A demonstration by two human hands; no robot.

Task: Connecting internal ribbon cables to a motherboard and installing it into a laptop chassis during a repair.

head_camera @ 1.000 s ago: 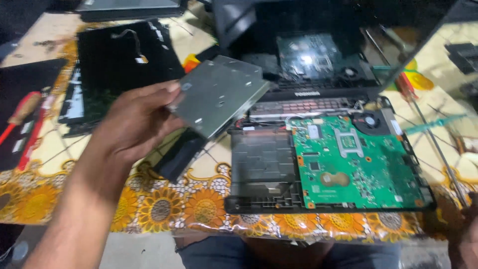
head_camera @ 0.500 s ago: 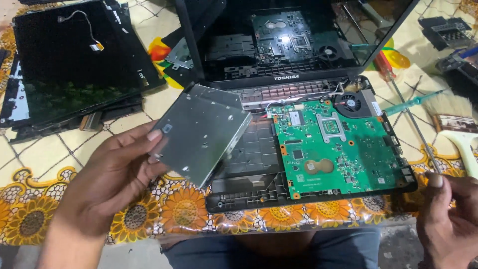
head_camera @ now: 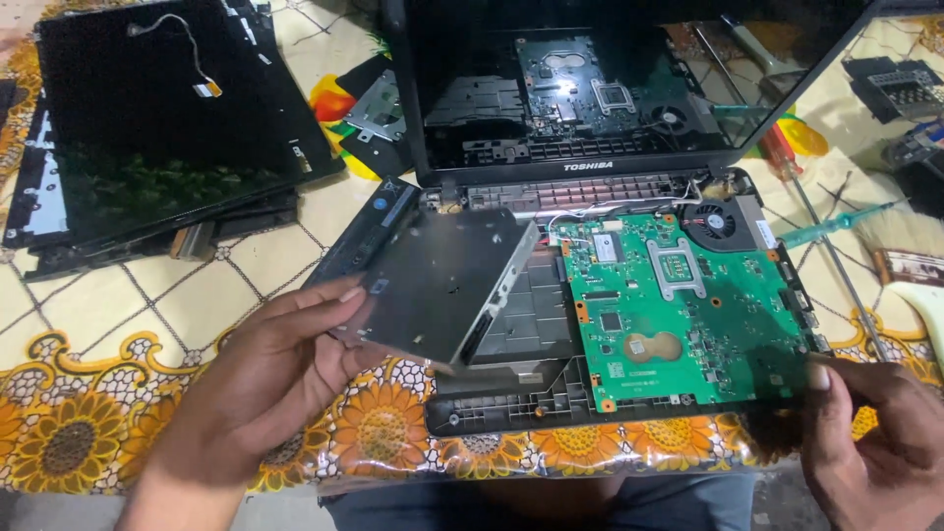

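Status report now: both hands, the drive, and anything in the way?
Left hand grips grey optical drive, tilted above laptop base. Right hand at base's right front corner, thumb touching green motherboard. Nothing blocks the drive.

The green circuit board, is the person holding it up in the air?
No, the green circuit board lies in the open laptop base, and the left hand holds a grey metal drive instead.

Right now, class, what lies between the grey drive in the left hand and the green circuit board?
In the head view, between the optical drive in the left hand and the green circuit board lies the bare black drive bay of the laptop base.
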